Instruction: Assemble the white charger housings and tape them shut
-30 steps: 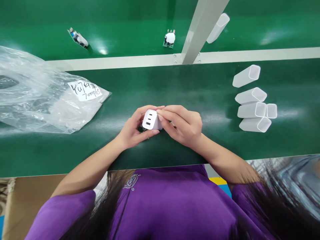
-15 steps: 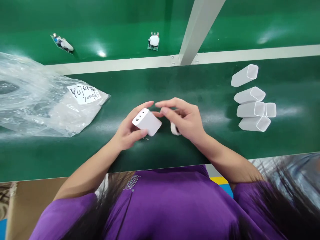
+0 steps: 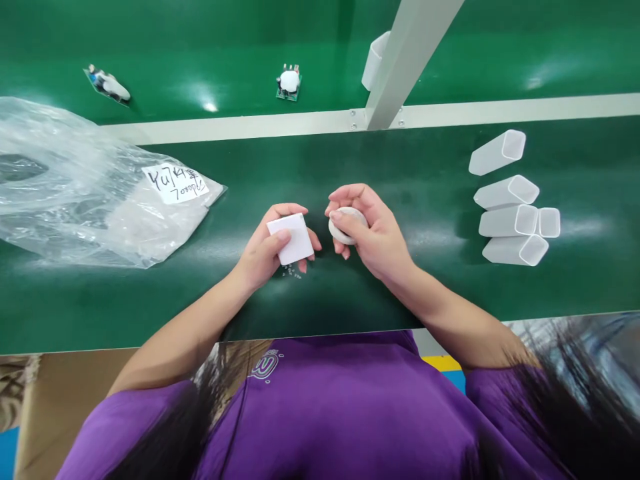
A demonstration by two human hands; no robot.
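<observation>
My left hand (image 3: 265,250) is closed on a white charger (image 3: 296,244), thumb across its front and fingers behind. Its flat blank face is turned up; the port end seen earlier is hidden. Just to the right, my right hand (image 3: 373,233) grips a white round disc (image 3: 349,224), with the thumb lying over it. What kind of disc it is I cannot make out. A gap separates the disc from the charger. Several tiny clear bits (image 3: 291,272) lie on the green tabletop (image 3: 320,303) below my left hand.
Several white hollow sleeves (image 3: 510,220) lie at the right. A clear plastic bag (image 3: 125,213) with a handwritten label covers the left. Two circuit boards (image 3: 289,83) (image 3: 107,85) and another white sleeve (image 3: 375,61) rest beyond the pale rail (image 3: 240,128), near a slanted post (image 3: 413,60).
The charger has been turned so its port end no longer shows. My right hand's fingers have pulled back from it, and the disc has come up into view between thumb and fingers.
</observation>
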